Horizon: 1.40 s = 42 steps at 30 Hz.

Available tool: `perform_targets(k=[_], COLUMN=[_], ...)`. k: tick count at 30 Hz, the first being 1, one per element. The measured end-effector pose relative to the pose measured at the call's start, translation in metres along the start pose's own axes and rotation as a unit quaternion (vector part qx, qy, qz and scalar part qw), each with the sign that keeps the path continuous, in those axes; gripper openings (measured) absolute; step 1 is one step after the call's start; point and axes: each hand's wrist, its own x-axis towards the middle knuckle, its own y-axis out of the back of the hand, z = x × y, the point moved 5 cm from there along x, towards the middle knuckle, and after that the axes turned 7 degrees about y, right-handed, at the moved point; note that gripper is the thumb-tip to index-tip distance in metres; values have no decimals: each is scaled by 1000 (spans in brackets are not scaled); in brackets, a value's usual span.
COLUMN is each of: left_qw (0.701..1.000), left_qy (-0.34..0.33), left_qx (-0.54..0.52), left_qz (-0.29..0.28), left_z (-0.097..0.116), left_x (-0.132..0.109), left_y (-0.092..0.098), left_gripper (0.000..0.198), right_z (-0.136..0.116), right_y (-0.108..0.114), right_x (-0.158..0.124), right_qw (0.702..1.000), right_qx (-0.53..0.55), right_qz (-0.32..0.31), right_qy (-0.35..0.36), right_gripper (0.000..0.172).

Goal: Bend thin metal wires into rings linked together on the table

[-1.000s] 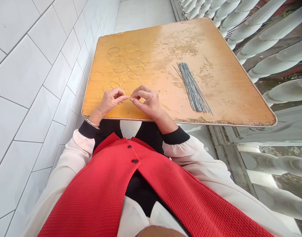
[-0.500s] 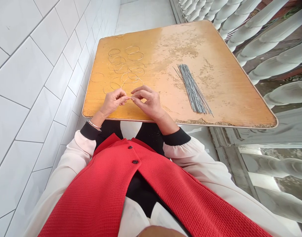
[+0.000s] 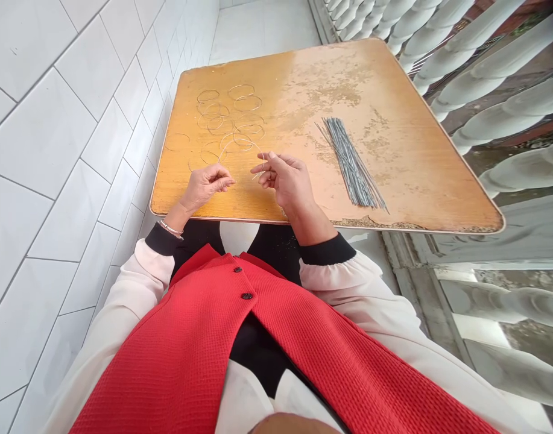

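My left hand (image 3: 207, 185) rests near the front edge of an orange wooden tabletop (image 3: 276, 78), its fingers closed on a thin bent wire (image 3: 240, 143) that arcs up and over to the right. My right hand (image 3: 286, 184) is a little apart, its fingers spread, with the wire's far end close beside them. Several thin wire rings (image 3: 213, 114) lie overlapping on the left of the table. A bundle of straight grey wires (image 3: 351, 164) lies to the right of my right hand.
A white tiled wall (image 3: 77, 150) runs along the table's left side. White stone balusters (image 3: 484, 78) stand beyond the right side. The table's veneer is worn and chipped along the front right edge. My red waistcoat and pale sleeves fill the lower view.
My hands have parted: the right hand has moved right, away from the left. The wire now shows as an open arc between them, instead of being pinched together by both hands.
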Motion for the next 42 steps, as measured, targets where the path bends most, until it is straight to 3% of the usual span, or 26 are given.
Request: perform_targets(k=[3,6,10,12,16,22,31,42], left_qw=[1000,1000,997,994,989,986,974,960], left_qy=[-11,-10,24,29,59,104,182,172], left_qx=[7,1,19,21,0,-40,-50,-104], left_qz=[-5,15,73,104,137,127,123,194], left_z=[-2,-3,-1,2,3,6,0,4], left_x=[0,0,-6,-10,-14,-10,-13,-12], left_y=[0,4,13,16,15,5,-8,-8], left_gripper=[37,33,65,69,45,19,15,10], right_z=[-2,-3,1,3,5,7,11,17], right_y=[-8,-12,-12,-12,-17,-26,-36,-38], right_x=[0,-2,-4,-6,-9,-14,-23,-29], right_qw=[999,997,994,993,991,986,975,972], right_qx=[42,70,90,100,122,149,184,187], right_qz=[-15,-11,3,6,2,5,25,33], right_qy=[-24,-42,-57,-62,-64,-79,-119,-142], right_gripper=[15,8,9,10,15,17,24,13])
